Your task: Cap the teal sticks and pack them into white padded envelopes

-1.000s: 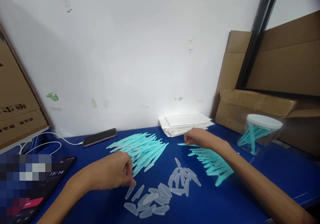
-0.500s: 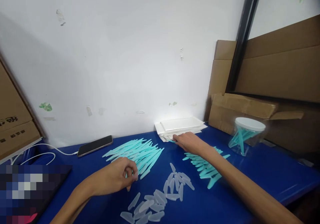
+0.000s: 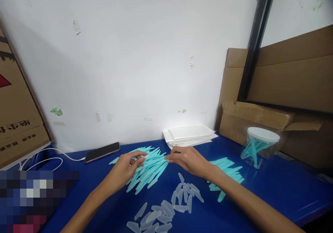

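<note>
Slim turquoise sticks lie in a large pile (image 3: 153, 169) on the blue table. Over its left side is my left hand (image 3: 130, 165), thumb and fingertips pinched near the sticks; whether one is between them cannot be made out. At the pile's right edge my right hand (image 3: 188, 160) has its fingers pinched on something I cannot make out, close to the stick ends. A smaller group of turquoise sticks (image 3: 226, 170) lies to the right, partly under my right forearm. Several translucent caps (image 3: 166, 208) are scattered nearer to me.
A phone (image 3: 102, 152) with a white cable lies at the left. White packets (image 3: 191, 134) are stacked by the wall. A lidded clear jar (image 3: 256, 148) holding turquoise sticks stands at the right. Cardboard boxes (image 3: 255, 115) are behind it, with another box (image 3: 19, 111) at far left.
My right hand has moved left, from beside the white packets to the large pile. My left hand has moved up over the pile. The view has shifted slightly.
</note>
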`<state>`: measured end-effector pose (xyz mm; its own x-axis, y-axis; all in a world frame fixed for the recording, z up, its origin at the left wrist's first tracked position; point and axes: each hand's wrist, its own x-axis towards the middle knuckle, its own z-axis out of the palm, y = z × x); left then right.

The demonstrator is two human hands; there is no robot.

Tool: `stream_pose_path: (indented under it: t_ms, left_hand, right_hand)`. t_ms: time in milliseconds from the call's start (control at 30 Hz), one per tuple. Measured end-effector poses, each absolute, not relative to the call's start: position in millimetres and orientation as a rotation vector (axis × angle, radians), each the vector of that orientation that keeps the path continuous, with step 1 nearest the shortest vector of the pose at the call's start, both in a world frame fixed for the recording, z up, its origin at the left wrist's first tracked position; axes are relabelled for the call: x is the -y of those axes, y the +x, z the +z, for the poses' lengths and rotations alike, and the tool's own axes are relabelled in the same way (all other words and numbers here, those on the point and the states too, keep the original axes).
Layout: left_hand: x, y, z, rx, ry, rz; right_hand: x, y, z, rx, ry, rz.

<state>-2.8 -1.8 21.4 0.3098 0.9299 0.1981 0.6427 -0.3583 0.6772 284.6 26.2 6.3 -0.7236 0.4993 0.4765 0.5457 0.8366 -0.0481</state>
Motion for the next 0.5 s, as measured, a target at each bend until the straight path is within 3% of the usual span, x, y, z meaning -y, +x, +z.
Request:
stream_pose_path:
  t_ms: [500]
  left_hand:
    - [7.8, 18.9, 5.6, -1.205, 1.970, 0.796]
  right_hand:
    - [-23.6, 278.3, -10.0, 2.394, -0.674, -0.288]
